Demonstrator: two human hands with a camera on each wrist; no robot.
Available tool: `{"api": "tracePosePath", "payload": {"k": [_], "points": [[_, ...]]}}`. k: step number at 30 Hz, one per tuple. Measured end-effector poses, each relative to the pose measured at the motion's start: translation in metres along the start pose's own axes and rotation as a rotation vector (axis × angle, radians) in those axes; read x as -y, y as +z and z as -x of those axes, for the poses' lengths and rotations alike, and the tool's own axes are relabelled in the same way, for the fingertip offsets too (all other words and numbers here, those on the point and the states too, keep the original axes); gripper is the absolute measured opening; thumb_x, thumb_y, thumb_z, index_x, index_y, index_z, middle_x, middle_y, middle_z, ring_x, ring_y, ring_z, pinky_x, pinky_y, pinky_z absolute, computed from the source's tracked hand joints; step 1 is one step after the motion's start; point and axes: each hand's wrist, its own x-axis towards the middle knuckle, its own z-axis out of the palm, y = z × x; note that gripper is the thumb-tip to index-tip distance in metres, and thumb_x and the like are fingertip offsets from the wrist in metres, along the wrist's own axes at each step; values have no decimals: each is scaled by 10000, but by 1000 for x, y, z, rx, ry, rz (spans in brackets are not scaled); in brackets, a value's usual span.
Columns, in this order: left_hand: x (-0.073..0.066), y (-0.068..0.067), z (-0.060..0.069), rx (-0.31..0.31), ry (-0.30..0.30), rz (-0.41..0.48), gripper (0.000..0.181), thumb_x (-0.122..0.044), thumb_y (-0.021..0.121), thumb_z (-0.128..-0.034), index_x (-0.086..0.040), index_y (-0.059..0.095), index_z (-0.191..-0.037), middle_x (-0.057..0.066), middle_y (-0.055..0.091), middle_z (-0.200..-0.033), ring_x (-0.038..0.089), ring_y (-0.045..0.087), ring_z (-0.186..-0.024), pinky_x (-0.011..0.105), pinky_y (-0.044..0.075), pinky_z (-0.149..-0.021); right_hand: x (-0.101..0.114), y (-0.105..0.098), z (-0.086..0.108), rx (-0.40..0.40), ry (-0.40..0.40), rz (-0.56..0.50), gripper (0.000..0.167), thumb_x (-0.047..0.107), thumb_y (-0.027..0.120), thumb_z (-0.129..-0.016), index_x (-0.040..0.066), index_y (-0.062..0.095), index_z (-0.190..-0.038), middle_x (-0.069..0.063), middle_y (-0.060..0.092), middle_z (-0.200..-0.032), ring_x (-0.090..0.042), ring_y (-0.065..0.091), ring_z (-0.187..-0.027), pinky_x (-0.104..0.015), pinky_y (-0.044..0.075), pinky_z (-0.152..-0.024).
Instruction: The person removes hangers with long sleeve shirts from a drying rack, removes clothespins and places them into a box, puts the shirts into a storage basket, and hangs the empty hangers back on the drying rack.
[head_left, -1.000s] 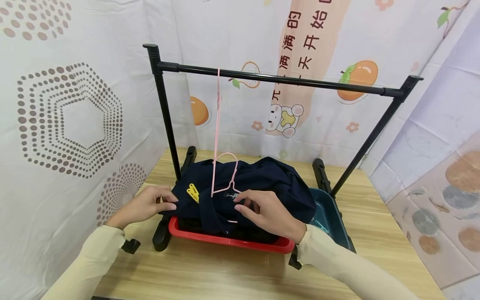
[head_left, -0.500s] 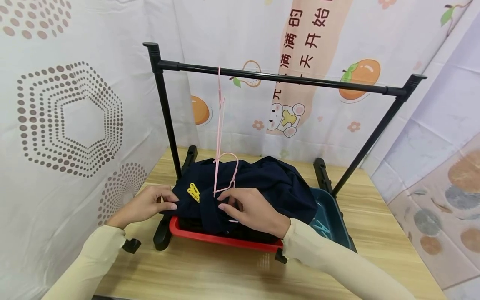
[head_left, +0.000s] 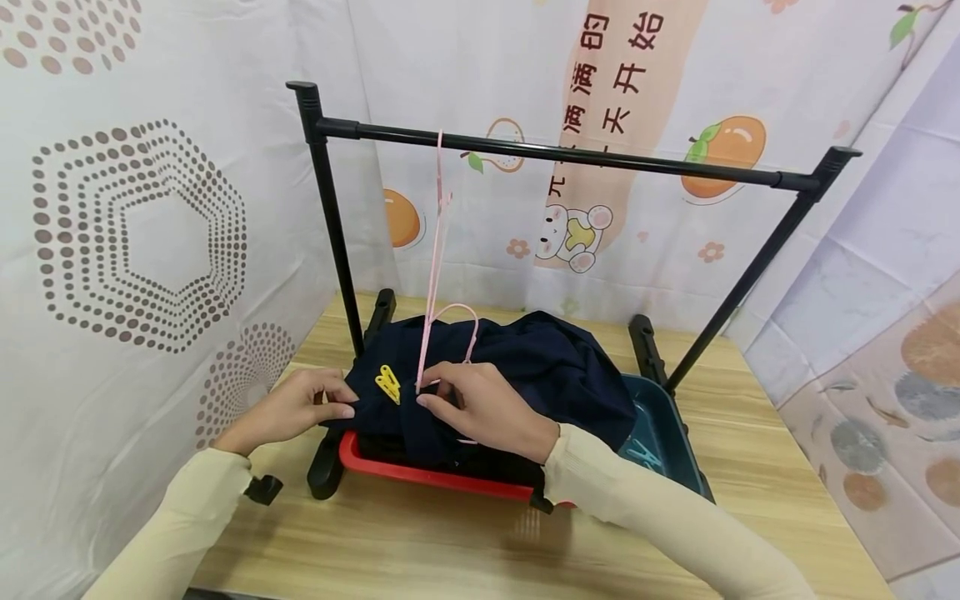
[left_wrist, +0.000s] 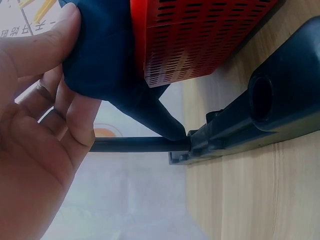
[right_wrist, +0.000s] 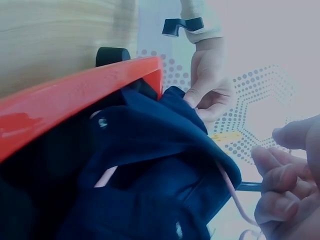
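Note:
A dark navy garment (head_left: 525, 358) (left_wrist: 100, 60) (right_wrist: 150, 130) lies bunched over a red basket (head_left: 442, 481) (left_wrist: 180, 45). My left hand (head_left: 288, 410) (left_wrist: 35, 120) pinches its left edge between thumb and fingers. Above the garment's middle is my right hand (head_left: 487, 408) (right_wrist: 295, 185), fingers loosely bent and thumb apart, near the lower end of a pink hanger (head_left: 431, 308) seen edge-on on the rail; whether they touch, I cannot tell. A second pink hanger's hook (head_left: 476, 329) rises out of the garment. Yellow clips (head_left: 388, 383) rest on the fabric between my hands.
A black rack with a horizontal rail (head_left: 562, 154) stands over the baskets, its feet (head_left: 324, 467) on the wooden table (head_left: 420, 542). At the right is a blue basket (head_left: 678, 433) with light blue clips (head_left: 641, 454). Patterned curtains surround the table.
My right hand has moved left across the garment, from beside the second hanger's neck to the hanging hanger's lower end. That hanger has swung slightly. My left hand has stayed on the fabric edge.

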Motion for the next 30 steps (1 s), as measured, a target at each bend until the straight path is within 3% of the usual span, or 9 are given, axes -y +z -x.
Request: {"api": "tracePosePath", "payload": {"k": [7, 13, 18, 24, 30], "points": [[-1, 0, -1, 2, 1, 5, 207, -33, 810, -864, -225, 784, -940, -148, 627, -840, 31, 490, -637, 251, 450, -554, 3, 3, -17, 7, 10, 96, 221, 237, 716, -996, 90, 697, -1160, 115, 606, -735, 10, 486, -570, -170, 453, -599], [-4, -1, -3, 6, 1, 22, 204, -33, 808, -863, -222, 782, -937, -131, 632, -838, 40, 492, -630, 251, 450, -549, 4, 6, -28, 31, 60, 119, 291, 254, 702, -1005, 78, 688, -1236, 127, 604, -717, 9, 502, -559, -172, 443, -564], [-6, -1, -3, 13, -14, 27, 195, -38, 811, -863, -220, 780, -928, -126, 634, -840, 41, 496, -643, 251, 452, -557, 6, 10, -35, 89, 119, 130, 363, 265, 696, -1009, 54, 665, -1303, 115, 601, -704, 12, 526, -555, -163, 450, -530], [-7, -1, -1, 6, -17, 15, 189, -46, 815, -861, -221, 785, -929, -131, 631, -826, 51, 501, -633, 254, 456, -556, 13, 14, -45, 171, 122, 251, 371, 319, 689, -1010, 86, 696, -1299, 112, 578, -667, 3, 516, -546, -151, 419, -491], [-10, -2, -1, -3, -12, 15, 188, -46, 820, -856, -217, 783, -925, -121, 643, -845, 49, 507, -649, 250, 454, -559, 16, 21, -47, 200, 45, 310, 256, 337, 708, -995, 185, 771, -1191, 68, 698, -929, -21, 546, -629, -155, 410, -487]]}}
